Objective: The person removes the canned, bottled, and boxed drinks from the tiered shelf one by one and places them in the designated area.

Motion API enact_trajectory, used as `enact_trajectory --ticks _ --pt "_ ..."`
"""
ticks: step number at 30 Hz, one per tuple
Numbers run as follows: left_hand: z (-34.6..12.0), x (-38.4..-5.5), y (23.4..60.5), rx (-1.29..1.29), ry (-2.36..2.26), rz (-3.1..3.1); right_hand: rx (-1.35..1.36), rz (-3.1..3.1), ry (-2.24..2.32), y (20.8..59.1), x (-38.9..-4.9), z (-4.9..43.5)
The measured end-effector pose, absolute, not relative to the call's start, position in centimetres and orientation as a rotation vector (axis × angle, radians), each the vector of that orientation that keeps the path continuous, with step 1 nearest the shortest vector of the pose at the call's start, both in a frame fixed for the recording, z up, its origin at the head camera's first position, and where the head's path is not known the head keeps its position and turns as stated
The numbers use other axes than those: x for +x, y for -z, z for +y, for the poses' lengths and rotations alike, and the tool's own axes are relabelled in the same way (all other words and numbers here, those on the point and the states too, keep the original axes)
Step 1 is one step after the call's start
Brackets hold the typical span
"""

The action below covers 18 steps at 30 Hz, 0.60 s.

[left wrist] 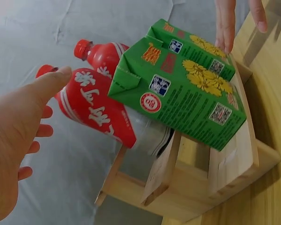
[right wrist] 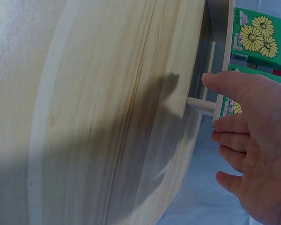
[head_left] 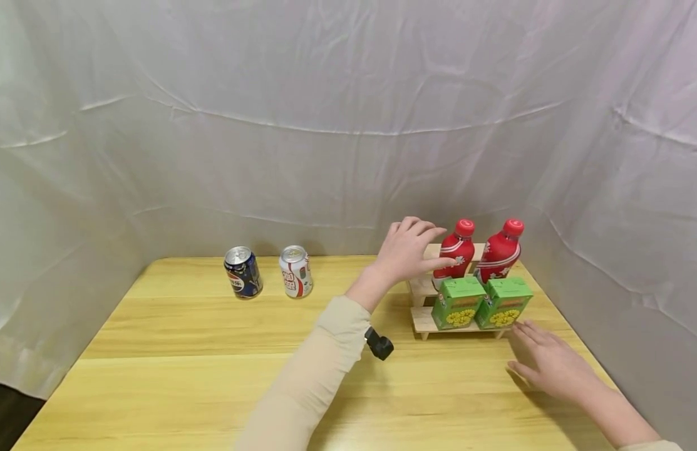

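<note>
My left hand is at the left red bottle, its thumb overlapping the upper part in the left wrist view and its fingers spread apart from it. Whether the thumb touches the bottle I cannot tell. A second red bottle stands to the right on the same upper step of a wooden tiered rack. On the lower step sit two green drink cartons, the left carton and the right carton. By the rack's front right corner is my right hand, fingers extended near the right carton, holding nothing.
A dark blue can and a white can stand apart at the back left of the wooden table. Grey cloth hangs behind the table and along its sides.
</note>
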<state>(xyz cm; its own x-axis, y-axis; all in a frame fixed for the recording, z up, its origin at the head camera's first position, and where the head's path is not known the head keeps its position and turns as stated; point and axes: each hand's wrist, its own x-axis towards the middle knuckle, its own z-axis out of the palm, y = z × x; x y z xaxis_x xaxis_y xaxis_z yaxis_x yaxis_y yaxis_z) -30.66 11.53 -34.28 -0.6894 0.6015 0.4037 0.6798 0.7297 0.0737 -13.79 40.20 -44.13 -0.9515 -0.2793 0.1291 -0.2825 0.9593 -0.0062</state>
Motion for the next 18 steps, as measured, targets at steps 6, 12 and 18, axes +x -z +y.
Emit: enact_trajectory --ticks 6,12,18 --pt "12.5 -30.8 34.4 -0.994 0.304 -2.567 0.437 -2.976 -0.036 43.8 -13.7 40.0" --pt "13.4 -30.8 34.3 -0.978 0.284 -2.608 0.432 -2.976 -0.021 43.9 -13.7 40.0" --pt "14.2 -30.9 34.2 -0.968 0.287 -2.646 0.438 -2.953 -0.006 44.1 -13.7 40.1"
